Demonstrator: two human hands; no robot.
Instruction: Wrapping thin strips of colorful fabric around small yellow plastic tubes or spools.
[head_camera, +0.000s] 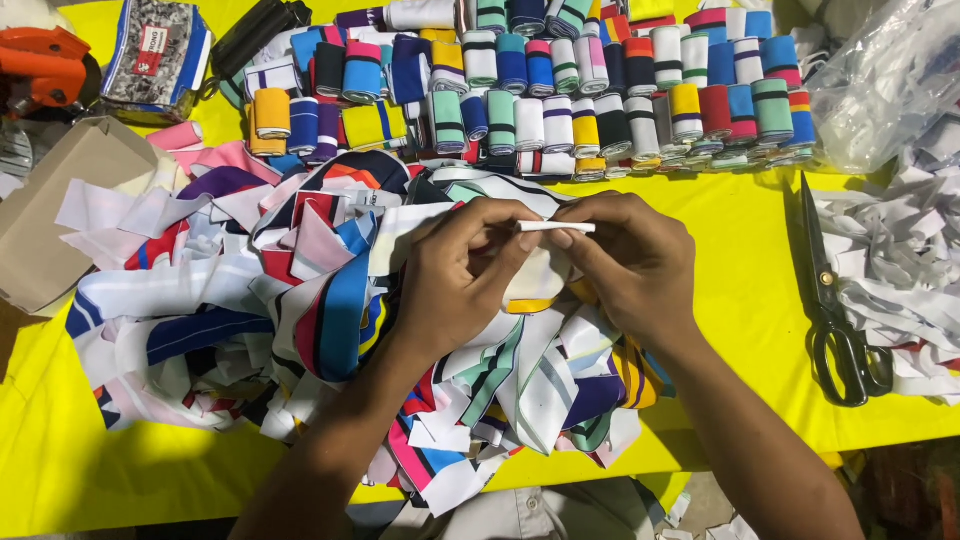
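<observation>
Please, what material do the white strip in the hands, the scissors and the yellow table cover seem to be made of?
White strip: probably woven fabric, matte, folded flat; both hands pinch it. Scissors: dark metal blades with a dull sheen; black handles, maybe plastic or coated. Yellow table cover: smooth, even and slightly glossy, possibly plastic sheet or coated cloth.

Counter (750, 270): yellow cloth cover, matt, smooth, slight creases. Heap of strips (330, 310) at centre: woven cloth with a slight sheen, striped, cut edges. Left hand (455, 280) and right hand (630, 260) pinch a white strip (556, 227): thin, flat, matt, cloth or paper, can't tell which. Rolls (560, 90) at 12 o'clock: ribbed knit cloth, matt. Scissors (835, 300) at 3 o'clock: dark metal blades, dull; black handles, semi-gloss. White scraps (890, 250) at 3: matt cloth. Bag (890, 70) at 1: clear plastic film, glossy, crinkled. Box (60, 200) at 9: brown cardboard, matt.
</observation>
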